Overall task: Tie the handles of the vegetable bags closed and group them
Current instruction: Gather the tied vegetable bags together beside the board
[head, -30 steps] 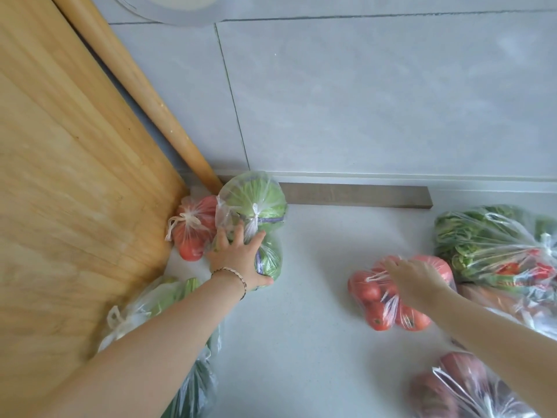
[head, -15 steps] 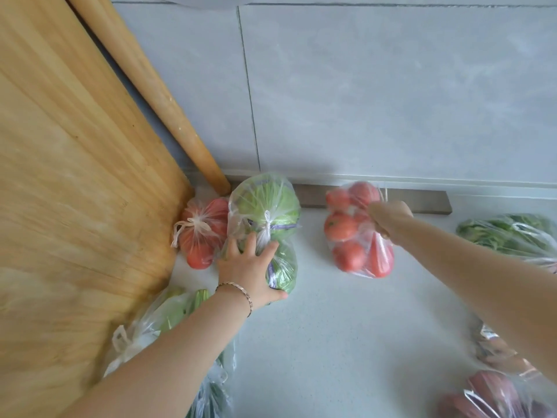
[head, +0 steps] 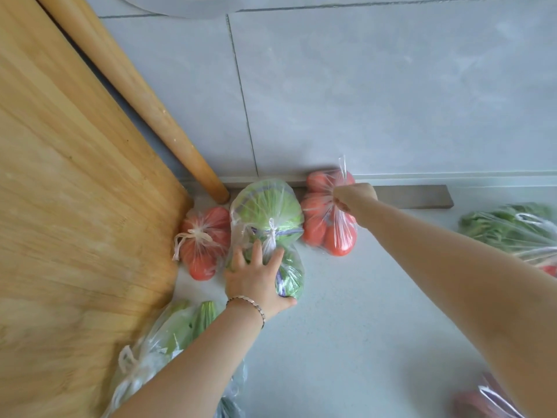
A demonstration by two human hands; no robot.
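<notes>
A knotted clear bag of green cabbage (head: pixel 268 215) stands against the back wall. My left hand (head: pixel 256 279) presses on its lower part with spread fingers. Left of it lies a knotted bag of tomatoes (head: pixel 205 242). My right hand (head: pixel 354 196) grips the gathered handles of a second tomato bag (head: pixel 327 233), which sits on the counter just right of the cabbage bag, touching the wall strip. A knotted bag of green vegetables (head: pixel 168 336) lies under my left forearm.
A large wooden cutting board (head: pixel 75 206) and a rolling pin (head: pixel 144 101) lean at the left. A bag of leafy greens (head: pixel 512 227) lies at the right edge. Another bag with reddish produce (head: pixel 482 405) shows at the bottom right. The grey counter (head: pixel 346 342) spreads between.
My right hand lifted the tomato bag from the right side and carried it left to the wall beside the cabbage bag. My left hand stayed on the cabbage bag.
</notes>
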